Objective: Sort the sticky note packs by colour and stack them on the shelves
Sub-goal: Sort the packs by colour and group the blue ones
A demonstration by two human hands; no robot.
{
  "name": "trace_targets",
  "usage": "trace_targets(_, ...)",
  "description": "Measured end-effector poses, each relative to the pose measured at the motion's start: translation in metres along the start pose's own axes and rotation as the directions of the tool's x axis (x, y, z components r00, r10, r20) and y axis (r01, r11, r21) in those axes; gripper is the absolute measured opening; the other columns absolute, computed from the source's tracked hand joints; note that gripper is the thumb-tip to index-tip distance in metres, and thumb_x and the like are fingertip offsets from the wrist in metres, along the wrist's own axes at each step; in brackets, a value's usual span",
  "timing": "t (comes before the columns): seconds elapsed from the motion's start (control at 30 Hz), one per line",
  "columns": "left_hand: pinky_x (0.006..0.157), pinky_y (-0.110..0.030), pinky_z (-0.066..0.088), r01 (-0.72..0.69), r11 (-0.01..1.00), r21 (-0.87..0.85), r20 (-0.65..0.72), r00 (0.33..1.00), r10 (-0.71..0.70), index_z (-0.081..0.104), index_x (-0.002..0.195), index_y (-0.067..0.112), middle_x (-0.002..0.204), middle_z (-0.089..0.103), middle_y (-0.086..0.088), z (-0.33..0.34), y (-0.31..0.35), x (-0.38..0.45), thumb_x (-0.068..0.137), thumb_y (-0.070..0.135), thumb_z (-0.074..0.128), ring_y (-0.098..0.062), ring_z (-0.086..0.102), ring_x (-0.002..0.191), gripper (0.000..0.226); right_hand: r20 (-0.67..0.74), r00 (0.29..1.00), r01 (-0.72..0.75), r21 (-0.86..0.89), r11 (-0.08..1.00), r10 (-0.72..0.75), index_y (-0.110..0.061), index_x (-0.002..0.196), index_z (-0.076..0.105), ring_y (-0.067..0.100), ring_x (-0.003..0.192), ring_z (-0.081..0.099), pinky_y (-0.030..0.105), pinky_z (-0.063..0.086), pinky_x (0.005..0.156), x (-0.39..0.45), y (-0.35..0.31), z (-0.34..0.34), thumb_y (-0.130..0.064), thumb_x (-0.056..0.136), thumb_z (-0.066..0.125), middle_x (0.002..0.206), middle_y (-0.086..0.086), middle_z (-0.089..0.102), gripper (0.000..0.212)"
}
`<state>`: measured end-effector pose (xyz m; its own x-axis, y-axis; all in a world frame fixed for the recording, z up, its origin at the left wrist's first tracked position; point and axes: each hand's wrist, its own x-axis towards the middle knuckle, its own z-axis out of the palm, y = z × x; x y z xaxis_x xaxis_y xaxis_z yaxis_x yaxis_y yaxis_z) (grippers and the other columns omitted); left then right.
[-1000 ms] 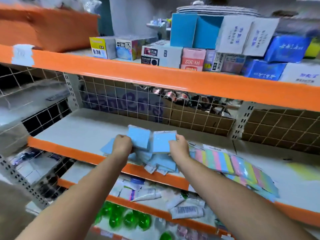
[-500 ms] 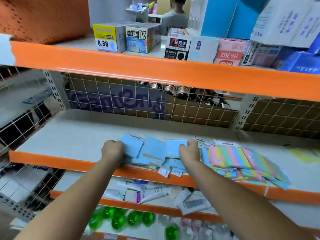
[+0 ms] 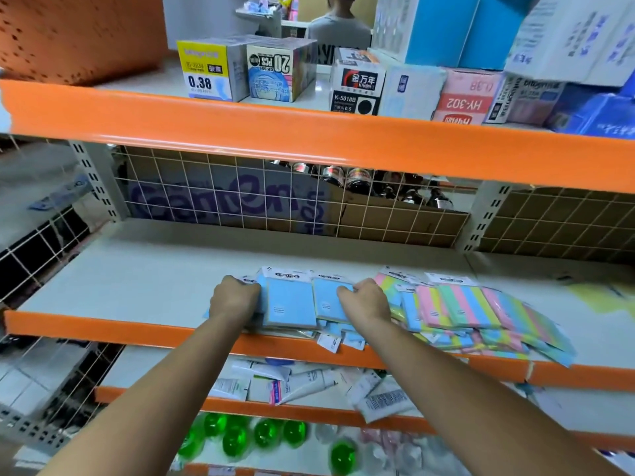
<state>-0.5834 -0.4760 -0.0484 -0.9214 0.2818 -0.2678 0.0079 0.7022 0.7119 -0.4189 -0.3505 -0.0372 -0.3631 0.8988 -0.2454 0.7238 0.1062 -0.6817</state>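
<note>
Already your left hand [image 3: 234,298] curls its fingers over the left edge of the blue sticky note packs [image 3: 290,304], while your right hand [image 3: 368,300] grips the right-hand blue pack, fingers hooked over its top face. These packs lie in a loose heap at the front of the middle shelf [image 3: 137,276], just beside the striped multicolour packs [image 3: 464,307]. Expect them to be light, flat and fairly stiff, yet slick in their wrappers, so they probably slide. Squeeze from both sides and square the edges; avoid the hang tabs.
</note>
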Motion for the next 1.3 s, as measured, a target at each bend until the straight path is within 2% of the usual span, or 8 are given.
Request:
trace_targets(0.07, 0.086, -0.039, 0.05, 0.001, 1.0, 0.011, 0.002, 1.0, -0.001, 0.056, 0.108, 0.005, 0.11, 0.062, -0.015, 0.0, 0.0, 0.0, 0.083, 0.023, 0.056, -0.035, 0.058, 0.101, 0.031, -0.035, 0.999, -0.002, -0.031, 1.0, 0.001, -0.014, 0.122, 0.05, 0.026, 0.101, 0.055, 0.028, 0.038, 0.07, -0.002, 0.0, -0.003, -0.036, 0.088, 0.055, 0.117, 0.004, 0.053, 0.041)
trace_targets(0.13, 0.085, -0.04, 0.05, -0.006, 1.0, 0.021, 0.004, 1.0, 0.006, 0.056, 0.108, 0.006, 0.11, 0.061, -0.014, 0.001, 0.0, -0.001, 0.083, 0.025, 0.055, -0.035, 0.058, 0.101, 0.032, -0.062, 0.998, -0.003, -0.054, 0.999, 0.0, -0.014, 0.127, 0.05, 0.028, 0.11, 0.052, 0.03, 0.037, 0.077, -0.004, 0.001, -0.004, -0.036, 0.089, 0.053, 0.125, 0.005, 0.051, 0.044)
trace_targets(0.4, 0.09, -0.045, 0.049, -0.032, 0.999, 0.039, -0.02, 0.999, 0.032, 0.052, 0.111, 0.006, 0.115, 0.057, -0.016, -0.001, 0.004, -0.005, 0.087, 0.026, 0.049, -0.035, 0.054, 0.104, 0.032, -0.081, 0.996, -0.038, -0.079, 0.996, 0.031, -0.012, 0.125, 0.051, 0.028, 0.109, 0.053, 0.029, 0.039, 0.074, -0.006, 0.004, -0.008, -0.035, 0.091, 0.051, 0.123, 0.006, 0.053, 0.041)
trace_targets(0.7, 0.087, -0.042, 0.047, -0.079, 0.996, 0.037, -0.051, 0.995, 0.081, 0.049, 0.109, 0.007, 0.117, 0.054, -0.014, -0.006, 0.012, -0.011, 0.09, 0.025, 0.049, -0.035, 0.053, 0.102, 0.026, -0.061, 0.998, -0.029, -0.1, 0.995, 0.023, -0.014, 0.126, 0.05, 0.027, 0.109, 0.053, 0.028, 0.036, 0.071, -0.009, 0.005, -0.011, -0.034, 0.092, 0.051, 0.124, 0.005, 0.053, 0.04)
trace_targets(0.9, 0.085, -0.04, 0.047, -0.163, 0.985, 0.053, -0.066, 0.984, 0.166, 0.053, 0.101, 0.008, 0.111, 0.058, -0.012, -0.012, 0.028, -0.016, 0.087, 0.026, 0.05, -0.034, 0.055, 0.098, 0.022, -0.03, 1.0, -0.006, -0.093, 0.996, 0.003, -0.015, 0.122, 0.052, 0.024, 0.1, 0.056, 0.025, 0.033, 0.057, -0.013, 0.003, -0.017, -0.031, 0.091, 0.052, 0.12, 0.004, 0.055, 0.035)
trace_targets(1.07, 0.09, -0.041, 0.045, -0.229, 0.969, 0.095, -0.072, 0.969, 0.236, 0.05, 0.104, 0.011, 0.114, 0.056, -0.012, -0.009, 0.041, -0.03, 0.087, 0.023, 0.05, -0.033, 0.052, 0.104, 0.021, 0.006, 0.999, 0.034, -0.062, 0.998, -0.034, -0.014, 0.123, 0.053, 0.024, 0.093, 0.055, 0.023, 0.033, 0.056, -0.016, 0.004, -0.025, -0.027, 0.091, 0.052, 0.121, 0.005, 0.056, 0.034)
trace_targets(1.2, 0.091, -0.041, 0.043, -0.292, 0.949, 0.118, -0.088, 0.949, 0.303, 0.052, 0.109, 0.009, 0.119, 0.053, -0.012, -0.005, 0.052, -0.041, 0.088, 0.02, 0.048, -0.033, 0.05, 0.108, 0.024, 0.005, 0.998, 0.066, -0.028, 0.997, -0.065, -0.015, 0.121, 0.057, 0.025, 0.096, 0.055, 0.026, 0.043, 0.071, -0.018, 0.008, -0.033, -0.023, 0.09, 0.052, 0.122, 0.005, 0.057, 0.032)
trace_targets(1.3, 0.084, -0.039, 0.044, -0.377, 0.924, 0.061, -0.083, 0.921, 0.381, 0.053, 0.101, 0.01, 0.115, 0.056, -0.012, 0.0, 0.064, -0.05, 0.088, 0.018, 0.047, -0.031, 0.052, 0.102, 0.016, -0.008, 0.996, 0.09, 0.017, 0.996, -0.089, -0.005, 0.115, 0.061, 0.029, 0.096, 0.059, 0.035, 0.051, 0.083, -0.021, 0.011, -0.045, -0.016, 0.089, 0.05, 0.118, 0.014, 0.061, 0.03)
